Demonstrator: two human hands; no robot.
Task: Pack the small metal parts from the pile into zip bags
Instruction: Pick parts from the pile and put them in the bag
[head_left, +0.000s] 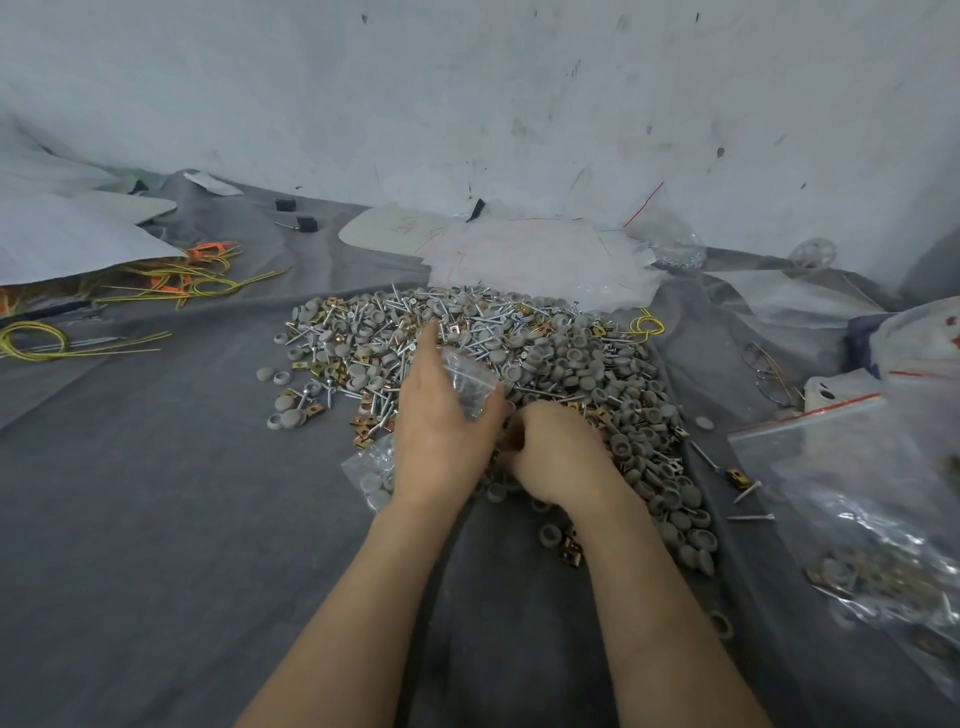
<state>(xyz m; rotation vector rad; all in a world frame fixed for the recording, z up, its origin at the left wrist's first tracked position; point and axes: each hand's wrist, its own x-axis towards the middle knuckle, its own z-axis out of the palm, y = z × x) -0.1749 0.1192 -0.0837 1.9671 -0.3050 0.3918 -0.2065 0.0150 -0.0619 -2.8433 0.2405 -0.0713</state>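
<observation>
We judge the job well begun but far from done: filled bags (872, 551) with red zip strips lie at our right on the grey cloth (156, 519), and a small bag of grey caps (375, 475) sits just beside our left wrist. The pile (550, 343) of screws, grey caps and brass clips is large, though, and a stack of empty bags (535, 254) waits behind it by the wall. Our left hand (441, 421) grips a zip bag (467, 382) with some parts inside, thumb and fingers curled round it and the forefinger stretched out toward the pile. The bag is held up over the near middle of the pile. Our right hand (558, 452) is just beside it, knuckles up and fingers curled down into the pile's near edge; we cannot tell whether it has parts in its grasp.
</observation>
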